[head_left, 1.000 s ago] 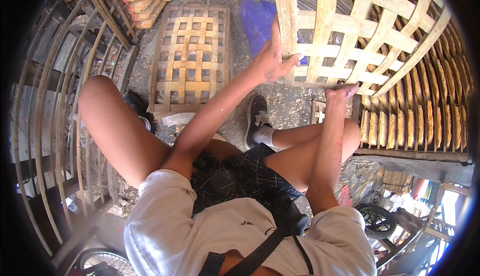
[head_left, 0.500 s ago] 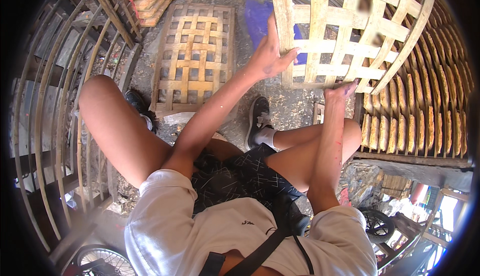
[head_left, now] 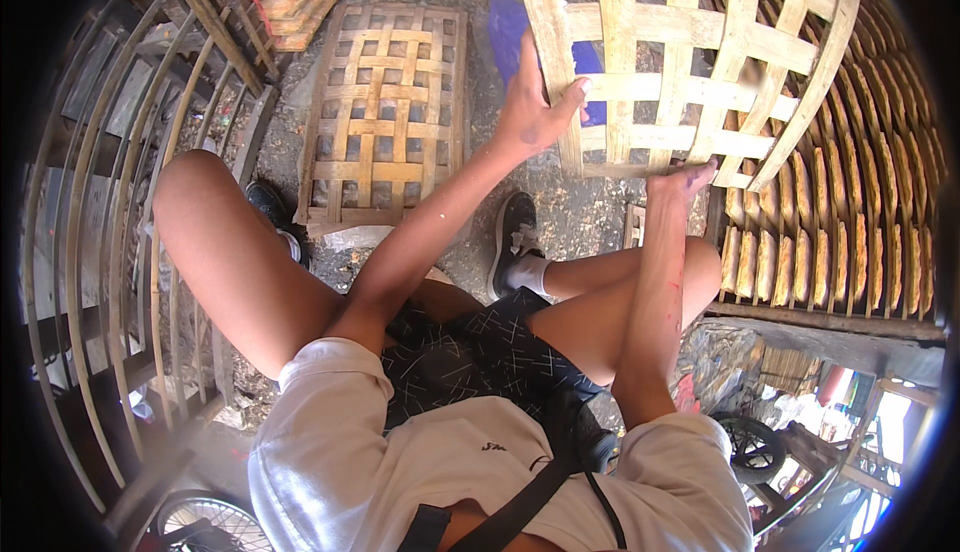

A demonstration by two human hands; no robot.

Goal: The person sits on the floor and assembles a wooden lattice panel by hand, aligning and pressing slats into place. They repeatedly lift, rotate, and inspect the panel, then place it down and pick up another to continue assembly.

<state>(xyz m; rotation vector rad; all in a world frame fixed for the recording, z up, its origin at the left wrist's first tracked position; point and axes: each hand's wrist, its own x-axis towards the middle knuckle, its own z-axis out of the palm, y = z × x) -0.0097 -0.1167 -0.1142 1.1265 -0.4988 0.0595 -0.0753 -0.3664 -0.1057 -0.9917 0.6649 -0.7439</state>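
Observation:
A woven bamboo lattice panel (head_left: 613, 62) is raised in front of me at the upper right, tilted, with its top cut off by the picture's edge. My left hand (head_left: 540, 117) grips its left side rail, the thumb on the near side and part of the fingers hidden behind. At the bottom edge, my right hand (head_left: 683, 182) is closed on the rim, several of its fingers out of sight behind the slats. A second woven panel (head_left: 375, 167) of the same kind lies to the left on the ground, between my feet.
At the right stands a rack with rows of yellowish slabs (head_left: 805, 262). Stacked boards (head_left: 310, 2) lie at the far left, beside curved bamboo rails (head_left: 122, 222). A blue-purple sheet (head_left: 508, 37) lies behind the raised panel. Wheels (head_left: 750, 449) show at the lower right and lower left.
The held panel has shifted slightly left and changed its tilt, and my left hand has moved left with it. My right hand stays nearly in place on the bottom edge.

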